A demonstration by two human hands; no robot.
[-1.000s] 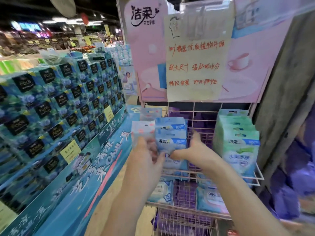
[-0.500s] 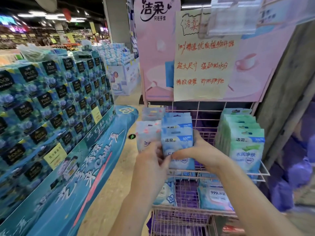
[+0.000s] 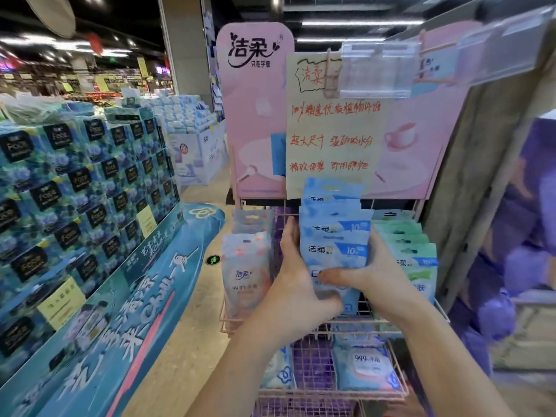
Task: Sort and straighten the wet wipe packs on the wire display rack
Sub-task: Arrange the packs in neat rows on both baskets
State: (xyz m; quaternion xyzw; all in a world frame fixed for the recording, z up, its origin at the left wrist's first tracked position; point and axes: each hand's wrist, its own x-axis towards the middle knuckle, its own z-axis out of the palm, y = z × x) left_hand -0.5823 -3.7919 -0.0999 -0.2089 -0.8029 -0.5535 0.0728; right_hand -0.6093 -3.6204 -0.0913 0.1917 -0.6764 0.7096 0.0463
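Since one second ago the left hand [image 3: 296,275] has shifted off the front of the pink packs [image 3: 246,266] to the left flank of the blue packs [image 3: 334,233]. The blue row now reaches up over the lower edge of the paper sign [image 3: 331,130].

**Hands.** Both grasp the blue packs. The left hand's fingers curl round the row's left edge. The right hand [image 3: 373,273] wraps the right edge, with its thumb laid across the face of the front pack.

**Position.** The blue packs stand on end, one behind another, in the middle of the top tier of the rack [image 3: 331,322]. The pink packs are just to their left and the green packs [image 3: 418,254] are touching or nearly touching on the right. More packs [image 3: 364,365] lie flat on the tier below.

**Appearance.** Each blue pack is a flat, glossy film pouch. It is pale blue with a darker corner flash and printed brand characters near the top. The tops step upward toward the back and are not quite level.

**Handling (judgement).** A single pack is probably light, while the moist row has some heft. The pouches are soft and yield to pressure, and the film looks slick, so neighbours may slide or fan apart. The row is best squeezed from both flanks at mid-height and kept supported at the front.
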